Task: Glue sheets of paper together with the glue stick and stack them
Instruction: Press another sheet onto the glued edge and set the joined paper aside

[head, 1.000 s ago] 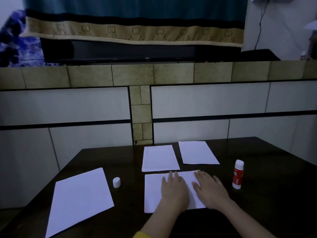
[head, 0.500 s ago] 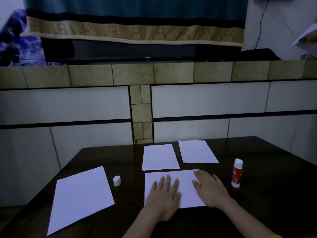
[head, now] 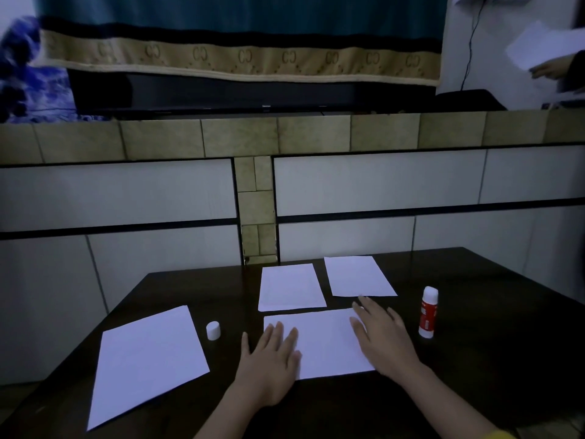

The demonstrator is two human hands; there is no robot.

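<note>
A: We have the dark bench with a big sheet lying at its left.

B: Nearest us lies a sheet; our left hand and right hand rest on it, flat, fingers straight, grasping nothing.

A: Beyond it lie two sheets, side by side.

B: The glue stick stands upright right of our right hand. Its cap sits between the big sheet and our left hand.

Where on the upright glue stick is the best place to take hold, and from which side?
Grip the glue stick around its red middle, coming from its left with the right hand, which lies flat on the sheet beside it. It stands upright and uncapped, so fingers should stay below the white top.
</note>
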